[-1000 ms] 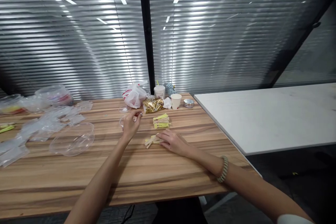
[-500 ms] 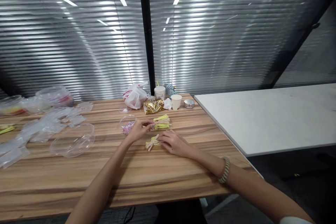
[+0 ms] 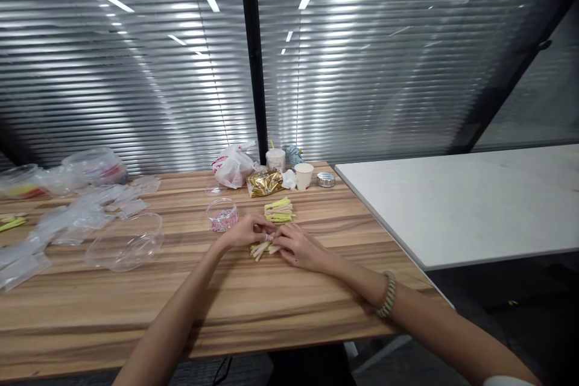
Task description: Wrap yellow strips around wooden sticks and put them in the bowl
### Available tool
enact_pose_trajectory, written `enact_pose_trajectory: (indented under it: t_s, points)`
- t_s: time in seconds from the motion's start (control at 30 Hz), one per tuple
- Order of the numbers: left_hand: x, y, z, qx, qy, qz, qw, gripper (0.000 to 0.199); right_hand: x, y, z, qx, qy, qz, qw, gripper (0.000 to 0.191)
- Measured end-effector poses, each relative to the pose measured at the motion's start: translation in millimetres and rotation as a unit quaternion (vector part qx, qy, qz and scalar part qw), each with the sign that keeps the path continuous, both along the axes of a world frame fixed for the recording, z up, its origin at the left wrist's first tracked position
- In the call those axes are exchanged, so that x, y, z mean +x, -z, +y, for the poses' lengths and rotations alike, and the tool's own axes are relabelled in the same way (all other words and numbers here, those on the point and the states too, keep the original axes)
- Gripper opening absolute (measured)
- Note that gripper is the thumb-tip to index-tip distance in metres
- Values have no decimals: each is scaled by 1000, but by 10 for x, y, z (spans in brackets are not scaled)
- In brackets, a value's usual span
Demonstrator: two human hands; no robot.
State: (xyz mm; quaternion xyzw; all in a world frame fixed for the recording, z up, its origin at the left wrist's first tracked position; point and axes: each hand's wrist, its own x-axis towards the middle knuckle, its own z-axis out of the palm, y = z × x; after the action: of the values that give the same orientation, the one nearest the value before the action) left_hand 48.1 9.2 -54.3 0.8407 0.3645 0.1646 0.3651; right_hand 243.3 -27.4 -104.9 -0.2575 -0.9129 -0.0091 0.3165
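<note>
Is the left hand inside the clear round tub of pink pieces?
No, the left hand is at the near yellow-and-cream bundle, beside the right hand, outside the clear round tub.

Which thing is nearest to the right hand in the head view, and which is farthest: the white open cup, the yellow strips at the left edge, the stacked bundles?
From the right hand:
1. Stacked bundles: just beyond it, slightly left.
2. Cup: farther back, behind the bundles.
3. Yellow strips: far left.
</note>
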Motion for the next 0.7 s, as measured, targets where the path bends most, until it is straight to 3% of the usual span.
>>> enact_pose_trajectory:
  t_s: [0.1, 0.4, 0.7]
  points:
    - [3, 0, -18, -17, 32, 4, 999, 33, 8, -3, 5, 8, 8, 4, 1000, 21]
    - [13, 17, -34, 25, 22, 43, 999, 25, 5, -73, -37, 16, 57, 86, 994, 11]
    - [14, 25, -38, 3, 14, 30, 999, 29, 14, -91, 13, -89, 129, 195, 968, 26]
